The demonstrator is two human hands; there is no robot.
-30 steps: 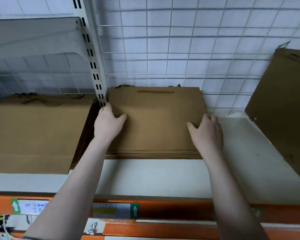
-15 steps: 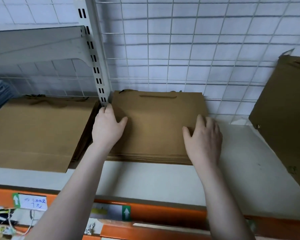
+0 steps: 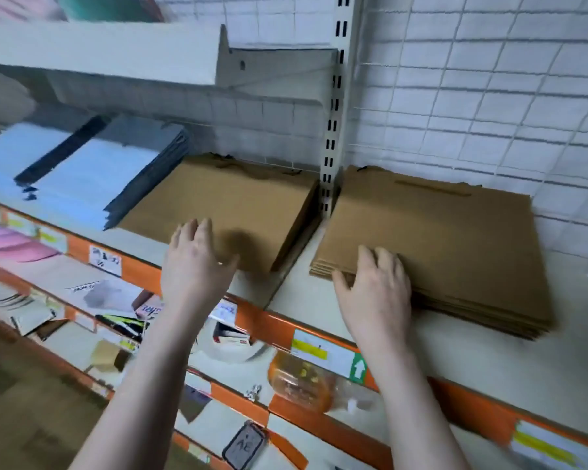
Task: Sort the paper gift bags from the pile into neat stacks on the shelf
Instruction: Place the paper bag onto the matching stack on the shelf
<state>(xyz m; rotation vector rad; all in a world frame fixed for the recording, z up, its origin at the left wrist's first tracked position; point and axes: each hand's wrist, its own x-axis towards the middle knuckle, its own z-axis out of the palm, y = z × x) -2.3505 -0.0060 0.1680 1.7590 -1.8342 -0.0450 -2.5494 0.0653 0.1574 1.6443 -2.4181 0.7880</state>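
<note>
A flat stack of brown paper gift bags (image 3: 448,232) lies on the white shelf (image 3: 319,300), right of the slotted upright. My right hand (image 3: 375,286) rests with spread fingers on that stack's near left corner. A second brown stack (image 3: 231,205) lies left of the upright. My left hand (image 3: 194,262) hovers with fingers spread over its front edge, holding nothing. Further left lies a stack of light blue bags (image 3: 82,174).
A white slotted upright (image 3: 333,130) stands between the two brown stacks, before a wire grid back wall (image 3: 489,96). An upper shelf (image 3: 99,52) overhangs the left side. Orange shelf rails (image 3: 272,327) with labels run along the front. Lower shelves hold mixed small goods.
The view has swung left and tilted. My left hand has come off the right brown stack and moved over the left one. My right hand has slid to the stack's near left corner.
</note>
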